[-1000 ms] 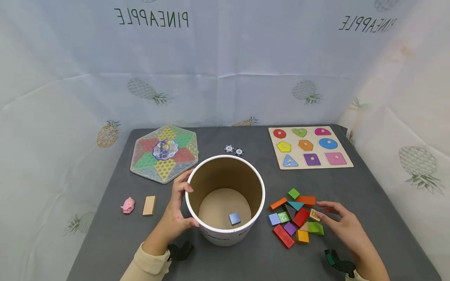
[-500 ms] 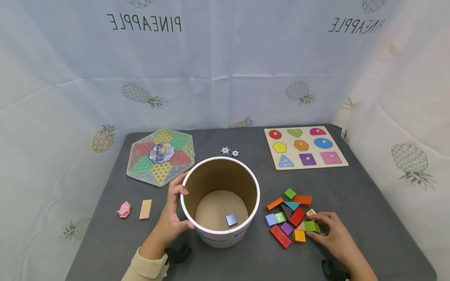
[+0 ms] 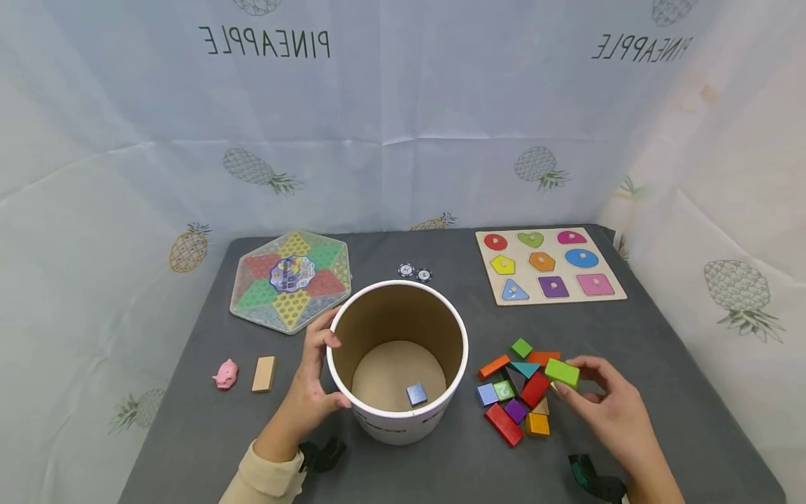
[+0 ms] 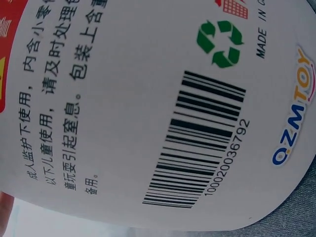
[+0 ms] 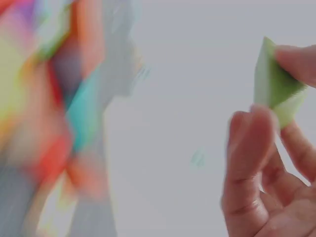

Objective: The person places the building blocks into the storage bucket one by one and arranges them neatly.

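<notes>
My left hand (image 3: pixel 311 388) grips the white round tub (image 3: pixel 398 423), its fingertips over the left rim and the thumb at the near side. Inside, on the tub's floor, lies a blue block (image 3: pixel 417 394). In the left wrist view the tub's printed wall with a barcode (image 4: pixel 197 143) fills nearly everything. With thumb and fingers, my right hand (image 3: pixel 620 406) pinches a light green block (image 3: pixel 562 373) over the right edge of the block pile. The right wrist view has this green block (image 5: pixel 279 84) between the fingertips, with the pile blurred at left.
Several coloured blocks, including a red block (image 3: pixel 504 425) and a yellow block (image 3: pixel 537 424), lie right of the tub. Behind are a shape puzzle board (image 3: pixel 598 262), two poker chips (image 3: pixel 415 272) and a hexagonal board (image 3: pixel 292 283). A pink pig (image 3: pixel 225 374) and wooden block (image 3: pixel 264 374) lie left.
My right hand has closed its fingers on the green block at the pile's right side and lifted it up and away. The left hand stays on the tub.
</notes>
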`<state>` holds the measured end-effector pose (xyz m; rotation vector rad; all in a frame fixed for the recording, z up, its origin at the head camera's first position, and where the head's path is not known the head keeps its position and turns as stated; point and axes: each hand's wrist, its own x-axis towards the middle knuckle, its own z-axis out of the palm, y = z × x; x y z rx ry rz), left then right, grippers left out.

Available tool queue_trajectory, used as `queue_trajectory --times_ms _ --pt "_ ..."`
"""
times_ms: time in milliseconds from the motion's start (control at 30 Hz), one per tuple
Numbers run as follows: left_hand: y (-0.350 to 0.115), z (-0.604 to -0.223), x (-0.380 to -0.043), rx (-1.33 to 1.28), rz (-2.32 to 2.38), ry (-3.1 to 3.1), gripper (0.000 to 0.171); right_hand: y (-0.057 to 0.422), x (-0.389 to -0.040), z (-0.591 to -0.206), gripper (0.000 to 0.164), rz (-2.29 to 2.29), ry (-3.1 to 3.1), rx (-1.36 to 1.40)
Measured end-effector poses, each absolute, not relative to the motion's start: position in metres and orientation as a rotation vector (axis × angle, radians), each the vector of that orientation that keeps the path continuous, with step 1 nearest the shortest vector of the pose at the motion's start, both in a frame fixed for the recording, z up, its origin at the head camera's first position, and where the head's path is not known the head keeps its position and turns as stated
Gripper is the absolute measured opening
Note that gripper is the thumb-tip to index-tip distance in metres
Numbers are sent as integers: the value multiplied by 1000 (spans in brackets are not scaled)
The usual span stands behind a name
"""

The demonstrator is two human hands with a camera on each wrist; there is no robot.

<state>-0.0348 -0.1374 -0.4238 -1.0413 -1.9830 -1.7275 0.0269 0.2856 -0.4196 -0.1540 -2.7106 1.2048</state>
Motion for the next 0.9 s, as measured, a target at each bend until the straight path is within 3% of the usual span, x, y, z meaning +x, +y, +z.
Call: queue_trajectory --times_ms 233,567,733,900 --pt "-141 -424 -38 -1017 -1714 -1949 80 216 -10 -355 40 1768 -2336 438" --pt "-136 -429 -39 -1030 -1729 -1905 78 137 -41 -321 40 1474 -2456 980" --pt "-132 -432 -36 -1022 -1739 -1909 79 125 -38 -322 38 1228 -2539 1076" --pt "-130 -431 -36 -1035 -1728 -1868 78 136 -29 -324 39 1258 -2506 1077"
